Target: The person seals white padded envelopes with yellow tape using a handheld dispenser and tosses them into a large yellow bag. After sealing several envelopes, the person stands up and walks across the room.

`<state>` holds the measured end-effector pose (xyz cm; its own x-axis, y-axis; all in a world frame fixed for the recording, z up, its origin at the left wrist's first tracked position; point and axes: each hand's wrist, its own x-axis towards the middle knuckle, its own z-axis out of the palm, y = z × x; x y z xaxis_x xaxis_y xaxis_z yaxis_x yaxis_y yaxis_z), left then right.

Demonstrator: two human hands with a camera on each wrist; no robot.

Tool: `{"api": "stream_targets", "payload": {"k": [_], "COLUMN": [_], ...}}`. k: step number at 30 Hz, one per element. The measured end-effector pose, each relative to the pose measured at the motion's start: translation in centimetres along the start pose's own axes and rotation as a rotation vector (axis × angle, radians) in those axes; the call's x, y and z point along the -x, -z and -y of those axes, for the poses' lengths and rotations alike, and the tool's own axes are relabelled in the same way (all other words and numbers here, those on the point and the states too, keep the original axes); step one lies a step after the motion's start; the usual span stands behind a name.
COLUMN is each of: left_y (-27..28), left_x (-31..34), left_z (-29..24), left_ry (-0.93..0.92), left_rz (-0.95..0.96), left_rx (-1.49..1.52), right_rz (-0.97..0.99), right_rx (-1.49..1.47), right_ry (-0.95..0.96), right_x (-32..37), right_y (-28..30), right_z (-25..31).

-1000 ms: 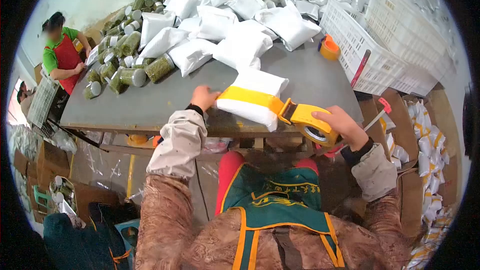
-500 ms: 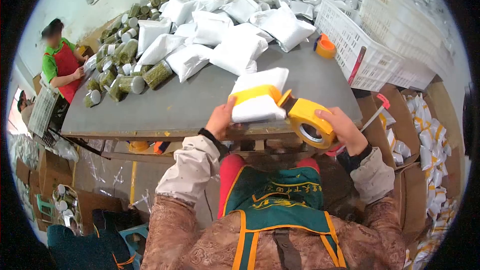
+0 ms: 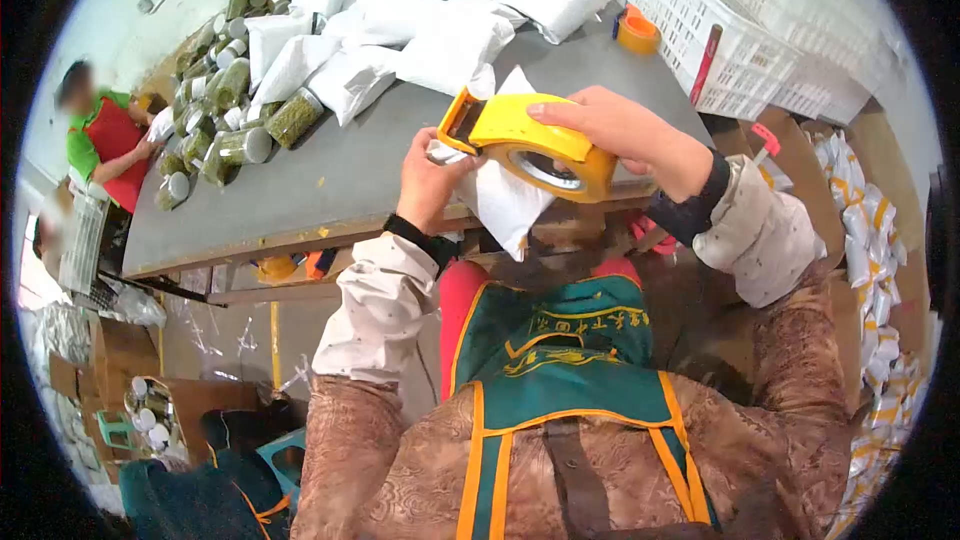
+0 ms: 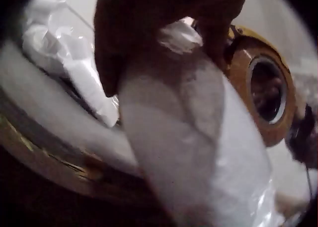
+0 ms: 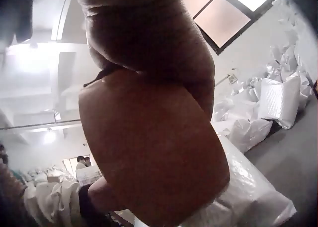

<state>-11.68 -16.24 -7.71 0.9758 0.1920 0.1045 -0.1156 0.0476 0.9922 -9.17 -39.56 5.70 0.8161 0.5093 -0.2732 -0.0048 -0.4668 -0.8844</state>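
Note:
My left hand grips a white padded mailer at its left side, above the table's front edge. The mailer is tilted, with a corner pointing down. In my right hand is a yellow tape dispenser with a wide roll of tape, its cutter end over the mailer close to the left fingers. The left wrist view has the mailer hanging below the left hand, the tape roll beside it. From the right wrist, the tape roll hides much of the mailer.
White mailers pile up at the back of the grey table. Jars of green contents lie at left, near a person in a red apron. Another tape roll and white crates stand at right.
Both hands have lifted and tilted the mailer from near the table edge. The tape dispenser has swung left and up across it, covering its yellow tape band. The head view has shifted slightly.

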Motion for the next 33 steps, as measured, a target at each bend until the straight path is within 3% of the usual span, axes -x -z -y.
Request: {"api": "stream_targets", "payload": {"k": [4, 7, 8, 11, 12, 14, 21, 26, 29, 33], "left_y": [1.6, 3.1, 2.9, 2.6, 2.2, 1.8, 3.0, 2.2, 2.6, 2.9], "left_x": [-2.1, -2.5, -2.2, -2.1, -2.6, -2.4, -3.5, -2.9, -3.6, -3.5], "left_z": [3.1, 4.6, 4.9, 3.6, 4.6, 3.4, 4.2, 2.6, 2.9, 2.5], "left_ry": [0.066, 0.118, 0.11, 0.212, 0.165, 0.294, 0.339, 0.373, 0.396, 0.404], "left_rz": [-0.1, -0.161, -0.198, -0.059, -0.017, 0.125, 0.28, 0.284, 0.311, 0.322], "left_rx": [0.068, 0.03, 0.14, 0.068, 0.114, 0.08, 0.017, 0.011, 0.006, -0.033], "right_rz": [-0.028, -0.027, -0.045, -0.05, -0.042, -0.089, -0.174, -0.212, -0.129, -0.121], "right_rx": [0.092, 0.146, 0.011, -0.137, -0.006, 0.189, 0.722, 0.74, 0.525, 0.704], "right_ry": [-0.026, -0.017, -0.073, -0.24, -0.278, -0.207, -0.07, -0.062, -0.159, -0.126], "right_x": [1.0, 6.7, 8.8, 11.5, 11.1, 9.2, 5.7, 5.4, 4.7, 4.7], "right_y": [0.1, 2.8, 2.9, 3.1, 3.1, 1.6, -3.7, -4.2, -2.8, -3.2], "right_z": [-2.5, -6.4, -8.3, -14.4, -16.5, -19.3, -14.8, -14.9, -14.4, -14.0]}}
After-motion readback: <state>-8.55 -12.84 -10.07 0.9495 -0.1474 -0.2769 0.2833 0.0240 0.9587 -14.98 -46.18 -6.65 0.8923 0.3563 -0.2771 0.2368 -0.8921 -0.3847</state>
